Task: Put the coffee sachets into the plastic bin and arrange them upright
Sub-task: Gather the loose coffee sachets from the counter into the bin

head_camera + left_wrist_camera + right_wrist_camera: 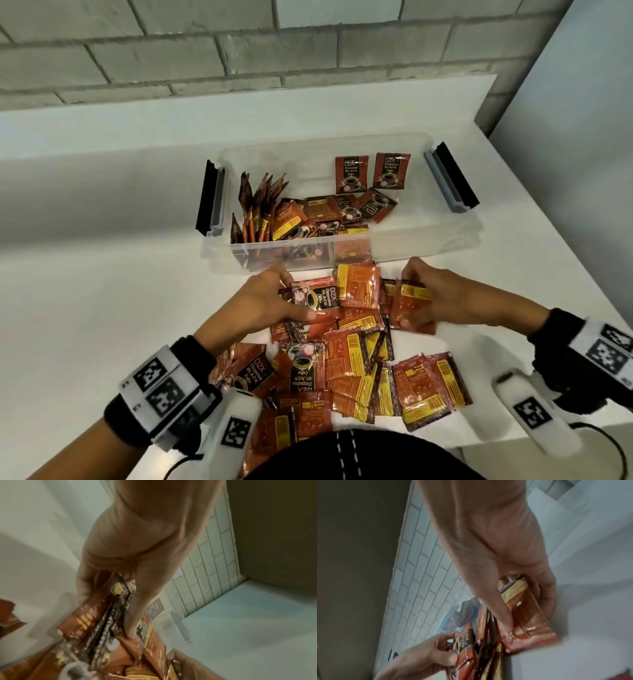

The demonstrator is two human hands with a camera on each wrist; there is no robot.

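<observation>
Now, key relation: the plastic bin (394, 240) lies straight ahead of both hands, just beyond them, its near wall almost touching the far edge of the loose pile of coffee sachets (346, 370).
Bin axis: its long side runs left to right across the worktop (85, 291), so either hand can reach over the near wall.
Left hand (274, 301): grasping a small stack of sachets, thumb on top, fingers underneath; the left wrist view shows several packets edge-on in that grip.
Right hand (435, 298): pinching another few sachets, thumb across a yellow-labelled back, slightly nearer the bin's empty right half.
Inside the bin: a row standing upright against the left wall, two leaning on the far wall, others lying flat in the middle.
Pile: spread flat, overlapping, on the near side of the bin, between the hands and the person's body.
Likely next move: lift the gathered stacks over the near wall and stand them on edge.
Latches: a dark clip (210, 198) on each short end of the bin.
Room: white worktop against a grey block wall (239, 51) behind the bin.
</observation>
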